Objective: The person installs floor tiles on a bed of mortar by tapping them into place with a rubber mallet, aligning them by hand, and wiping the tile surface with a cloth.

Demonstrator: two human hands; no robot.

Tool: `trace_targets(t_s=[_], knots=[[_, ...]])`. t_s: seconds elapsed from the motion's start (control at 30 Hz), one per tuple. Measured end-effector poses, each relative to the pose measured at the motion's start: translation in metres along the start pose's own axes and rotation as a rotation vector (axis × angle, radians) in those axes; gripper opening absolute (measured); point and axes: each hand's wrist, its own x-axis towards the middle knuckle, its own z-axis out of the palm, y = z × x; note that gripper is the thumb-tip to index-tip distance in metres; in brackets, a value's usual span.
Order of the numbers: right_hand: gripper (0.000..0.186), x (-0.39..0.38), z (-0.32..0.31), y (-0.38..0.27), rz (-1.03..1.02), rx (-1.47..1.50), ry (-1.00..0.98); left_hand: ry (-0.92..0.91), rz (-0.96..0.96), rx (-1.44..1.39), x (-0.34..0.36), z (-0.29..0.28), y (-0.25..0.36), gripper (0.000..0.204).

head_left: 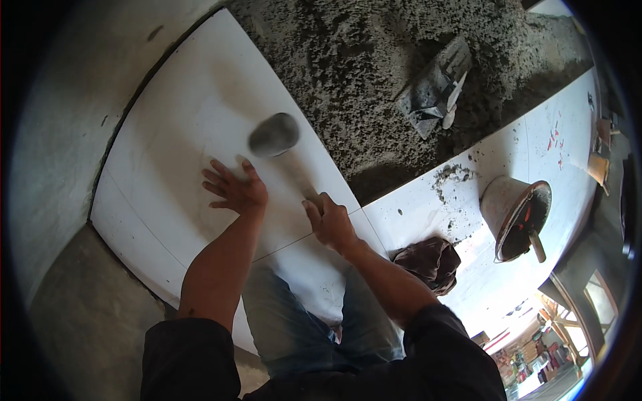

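Note:
My left hand rests on a large white floor tile, palm down with the fingers spread. The fingers of my right hand wrap round the wooden handle of a rubber mallet. Its dark head, slightly blurred, is over the same tile, just beyond my left fingertips and near the tile's right edge. Whether the head touches the tile, I cannot tell. Along that edge lies a bed of rough grey mortar.
A flat metal trowel lies on the mortar at the right. On white tiles to the right are a tipped bucket with a wooden handle protruding, a crumpled dark cloth and mortar crumbs. A grey wall borders the tile's left.

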Motion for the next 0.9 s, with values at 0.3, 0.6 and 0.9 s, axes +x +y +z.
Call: trace_targets(t_s=[0.3, 0.6, 0.9], knots=[[0.029, -0.012, 0.009, -0.010, -0.020, 0.032, -0.002, -0.012, 0.000, 0.050, 0.006, 0.011, -0.011, 0.087], [0.027, -0.021, 0.003, -0.020, -0.115, 0.154, -0.068, 0.031, 0.006, 0.074, 0.007, 0.009, -0.008, 0.082], [0.029, -0.018, 0.010, -0.037, -0.033, 0.170, -0.055, 0.023, 0.027, 0.333, 0.012, 0.028, -0.039, 0.081]])
